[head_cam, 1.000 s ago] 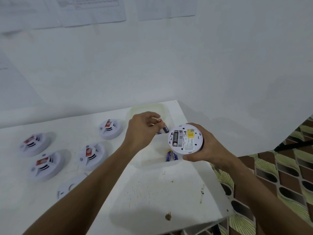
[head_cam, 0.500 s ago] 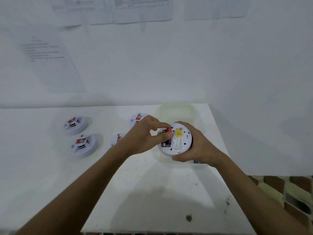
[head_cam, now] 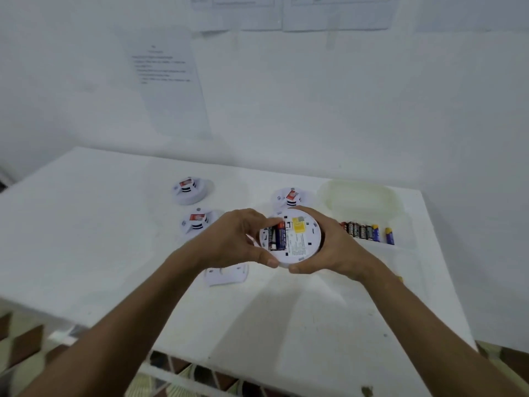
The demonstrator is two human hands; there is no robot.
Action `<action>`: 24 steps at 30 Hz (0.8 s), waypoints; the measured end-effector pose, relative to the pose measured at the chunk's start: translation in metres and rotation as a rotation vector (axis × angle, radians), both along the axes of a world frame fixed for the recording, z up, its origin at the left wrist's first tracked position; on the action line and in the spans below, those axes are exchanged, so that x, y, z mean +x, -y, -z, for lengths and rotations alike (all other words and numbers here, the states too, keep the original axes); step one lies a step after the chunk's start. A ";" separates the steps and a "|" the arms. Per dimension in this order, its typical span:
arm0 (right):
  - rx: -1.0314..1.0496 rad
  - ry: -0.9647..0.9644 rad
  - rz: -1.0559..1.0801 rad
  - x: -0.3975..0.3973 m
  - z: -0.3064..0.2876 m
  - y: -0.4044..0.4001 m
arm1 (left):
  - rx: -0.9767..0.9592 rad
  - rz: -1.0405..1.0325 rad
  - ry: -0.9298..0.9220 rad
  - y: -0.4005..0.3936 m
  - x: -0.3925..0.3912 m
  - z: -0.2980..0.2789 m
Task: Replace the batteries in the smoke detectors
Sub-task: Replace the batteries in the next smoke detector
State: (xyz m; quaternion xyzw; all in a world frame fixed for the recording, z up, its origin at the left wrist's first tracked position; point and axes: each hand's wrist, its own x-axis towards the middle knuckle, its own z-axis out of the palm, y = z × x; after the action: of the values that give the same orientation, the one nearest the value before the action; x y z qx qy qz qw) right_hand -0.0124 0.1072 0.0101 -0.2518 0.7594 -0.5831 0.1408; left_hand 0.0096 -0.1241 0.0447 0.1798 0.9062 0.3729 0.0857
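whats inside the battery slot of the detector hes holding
Two batteries lie side by side in the slot of the smoke detector. The left hand covers the slot's left edge, so anything there is hidden. The right hand grips the rim.

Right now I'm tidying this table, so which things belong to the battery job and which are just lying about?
Job:
- round white smoke detector held in left hand and right hand
- dark batteries in its bay
- row of loose batteries
- three white detectors
- detached white cover

Lying about:
- translucent plastic tub
- printed wall sheets
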 end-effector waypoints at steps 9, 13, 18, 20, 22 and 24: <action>-0.036 0.015 -0.081 -0.012 0.006 0.039 | 0.062 -0.079 -0.012 0.037 0.010 0.016; -0.018 0.033 -0.077 -0.016 0.010 0.045 | 0.186 -0.197 0.042 0.058 0.016 0.028; 0.012 0.070 -0.087 -0.015 0.018 0.040 | -0.154 -0.263 0.118 0.088 0.018 0.064; 0.022 0.076 -0.089 -0.014 0.019 0.039 | -0.278 -0.244 0.183 0.092 0.016 0.077; 0.029 0.084 -0.089 -0.012 0.019 0.039 | -0.338 -0.238 0.196 0.093 0.013 0.085; 0.036 0.089 -0.086 -0.010 0.019 0.038 | -0.359 -0.242 0.178 0.094 0.011 0.089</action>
State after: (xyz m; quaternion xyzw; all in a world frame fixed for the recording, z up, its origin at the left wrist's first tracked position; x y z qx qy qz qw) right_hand -0.0224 0.0695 -0.0092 -0.2554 0.7512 -0.5736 0.2038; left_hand 0.0204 -0.2178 -0.0445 0.0181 0.9618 0.2279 0.1508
